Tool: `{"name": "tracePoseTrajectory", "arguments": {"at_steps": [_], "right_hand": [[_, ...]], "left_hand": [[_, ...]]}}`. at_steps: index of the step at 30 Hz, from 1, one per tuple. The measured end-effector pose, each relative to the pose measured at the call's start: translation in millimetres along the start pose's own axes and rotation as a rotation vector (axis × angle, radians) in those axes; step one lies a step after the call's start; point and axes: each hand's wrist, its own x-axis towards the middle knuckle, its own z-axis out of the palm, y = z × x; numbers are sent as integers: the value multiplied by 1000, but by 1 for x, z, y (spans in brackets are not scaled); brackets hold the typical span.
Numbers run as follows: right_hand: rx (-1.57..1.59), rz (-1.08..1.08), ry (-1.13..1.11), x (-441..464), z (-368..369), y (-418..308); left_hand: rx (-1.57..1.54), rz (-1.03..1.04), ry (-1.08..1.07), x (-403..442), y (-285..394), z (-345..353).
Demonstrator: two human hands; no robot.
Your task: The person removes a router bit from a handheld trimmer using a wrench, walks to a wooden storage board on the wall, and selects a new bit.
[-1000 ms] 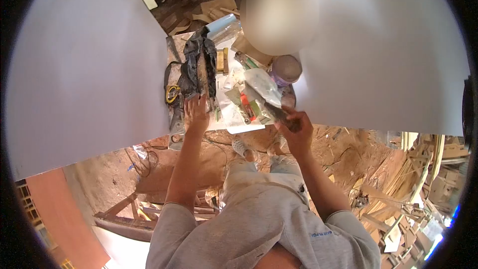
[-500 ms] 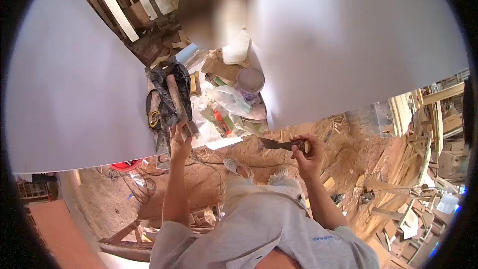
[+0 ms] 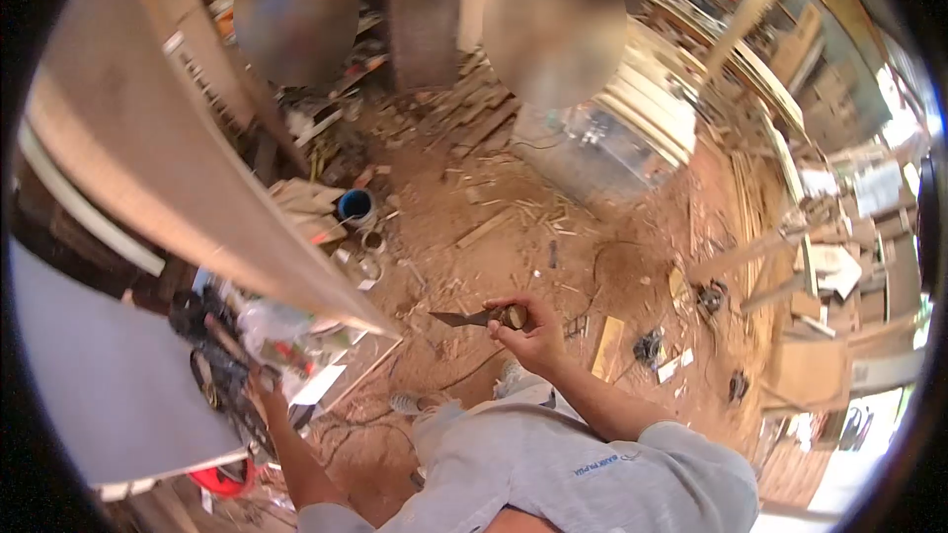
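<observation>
My right hand (image 3: 533, 334) is closed around a tool with a dark flat blade and a round wooden handle (image 3: 513, 317). Its blade points left, above the ground. Down at the left, my left hand (image 3: 265, 393) is closed at the lower end of a wooden-handled hammer (image 3: 229, 341), which lies along a black plastic bag (image 3: 193, 316). Motion blur softens the left fingers, and the hammer's head is mostly hidden by them. Beside this hand are a clear plastic bag (image 3: 267, 321) and a white sheet (image 3: 319, 385).
A tall board (image 3: 212, 207) slants across the left, above a pale panel (image 3: 118, 365). Wood scraps and cables litter the dirt floor (image 3: 474, 266). A blue bucket (image 3: 355, 205) stands ahead. Two blurred round patches cover the far area. Planks (image 3: 647, 109) and offcuts lie right.
The view has swung to the right, bringing more floor and the far workshop into sight. The bladed tool remains in my right hand; my left hand stays by the hammer.
</observation>
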Motion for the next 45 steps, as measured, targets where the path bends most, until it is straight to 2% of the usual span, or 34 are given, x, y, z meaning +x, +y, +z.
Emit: {"name": "tracePoseTrajectory", "arguments": {"at_steps": [4, 6, 8, 10, 11, 12, 14, 15, 16, 17, 18, 20, 22, 25, 28, 29, 31, 35, 39, 41, 43, 45], "right_hand": [[-84, -34, 172, -11, -108, -2], [-134, -43, 286, -14, -158, -2], [-137, -40, 428, -15, -205, -13], [-12, -67, 494, -11, -244, -22], [24, -77, 532, -8, -262, -28], [62, -85, 572, -4, -275, -29], [142, -198, 600, 15, -295, -26], [163, -230, 617, 27, -304, -19], [182, -264, 632, 38, -309, -15], [203, -244, 635, 51, -313, -17], [245, -216, 632, 65, -316, -16], [326, -153, 616, 93, -319, -11], [465, -120, 536, 122, -324, -5], [666, -77, 455, 168, -333, 0], [815, -30, 453, 220, -344, 8], [834, -15, 487, 238, -347, 7], [878, 25, 564, 267, -356, 7], [831, 132, 580, 311, -391, 17], [439, 366, 339, 340, -430, 28], [348, 495, 287, 366, -431, 16], [211, 626, 201, 398, -435, 16], [169, 604, 112, 429, -449, 31]], "left_hand": [[221, -23, 43, -1, 8, 17], [372, -88, 83, 11, -15, 42], [549, -84, 424, -2, 25, 59], [542, -335, 26, -33, 61, 72], [502, -381, -83, -55, 90, 87], [245, -163, -443, -64, 102, 91], [310, -79, -888, -90, 181, 117], [292, 92, -1052, -97, 225, 135], [-94, -7, -1148, -106, 249, 165], [-300, -105, -1156, -115, 305, 168], [-515, -203, -1151, -117, 402, 156], [-590, 214, -1065, -108, 549, 126], [-879, 206, -1159, -86, 618, 162], [-1113, -58, -1155, -40, 737, 169], [-1508, -84, -1463, 19, 801, 216], [-1577, -149, -1504, 33, 827, 217], [-1518, -178, -1464, 58, 864, 240], [-1453, -234, -1453, 104, 924, 265], [-1428, -262, -1447, 141, 983, 266], [-1369, -278, -1432, 153, 1006, 285], [-1371, -364, -1413, 158, 1034, 290], [-1379, -427, -1359, 165, 1056, 298]]}}
